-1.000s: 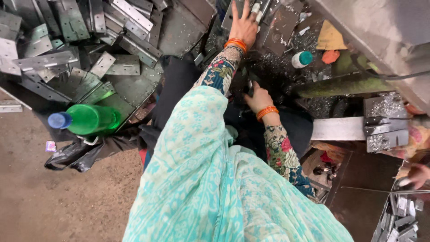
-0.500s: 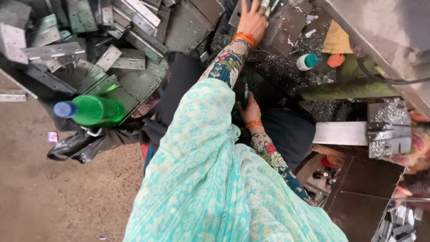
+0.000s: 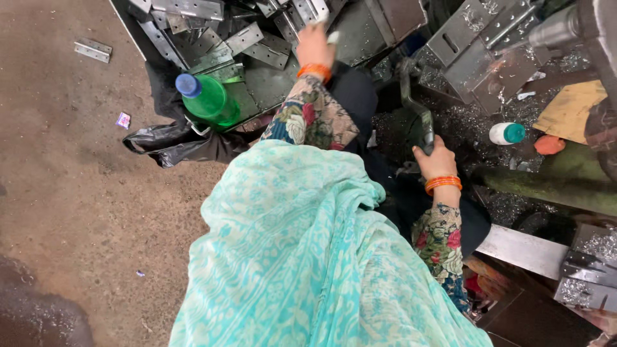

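A heap of flat grey punched metal brackets [image 3: 212,32] is reached into by the left hand [image 3: 315,44], fingers closed on one bracket [image 3: 319,13], barely lifted off the heap. The dark bent metal lever [image 3: 414,106] is gripped by the right hand [image 3: 436,157], fist wrapped round its lower end; no bracket is seen loaded yet.

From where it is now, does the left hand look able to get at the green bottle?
Probably yes. The left hand is up among the metal brackets, and the green bottle lies close below it with nothing between.

Left arm stretched far forward, left hand [image 3: 315,44] closed in a grasp; right hand [image 3: 436,157] fisted, its arm bent near the body
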